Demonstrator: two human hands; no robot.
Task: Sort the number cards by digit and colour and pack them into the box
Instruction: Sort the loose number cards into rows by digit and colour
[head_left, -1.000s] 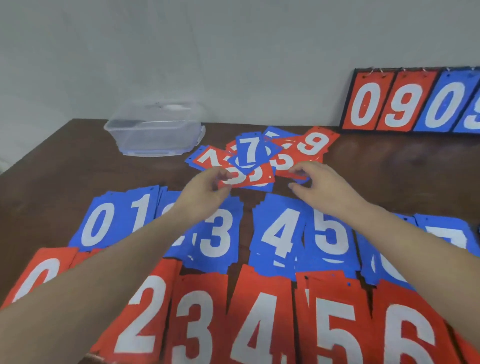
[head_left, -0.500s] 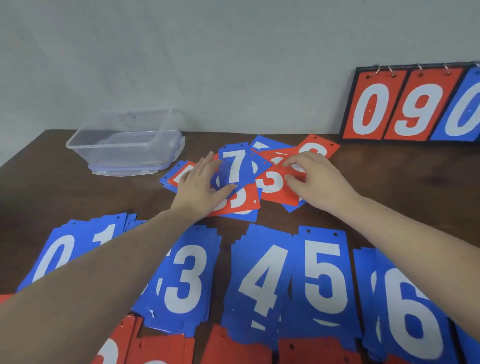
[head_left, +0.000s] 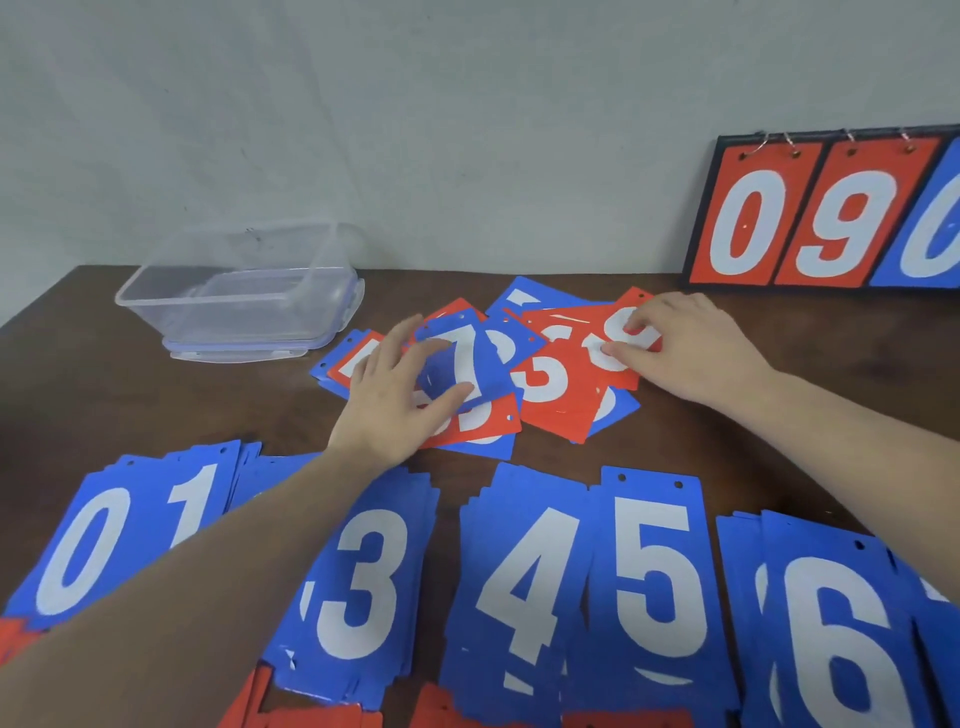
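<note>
The clear plastic box (head_left: 244, 296) (nothing inside it) sits on its lid at the desk's (head_left: 93, 374) far left. Beside it, the left hand (head_left: 395, 400) pinches the blue 7 card (head_left: 462, 358) atop the unsorted pile; the right hand (head_left: 685, 348) presses flat fingers on a red card (head_left: 623, 338).

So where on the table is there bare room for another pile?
Bare wood lies in front of the clear box, left of the unsorted heap, and right of that heap, below the scoreboard. The near rows of blue piles are crowded.

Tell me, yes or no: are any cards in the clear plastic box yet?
No, the clear plastic box holds no cards; you can see straight through to its bare bottom.
</note>
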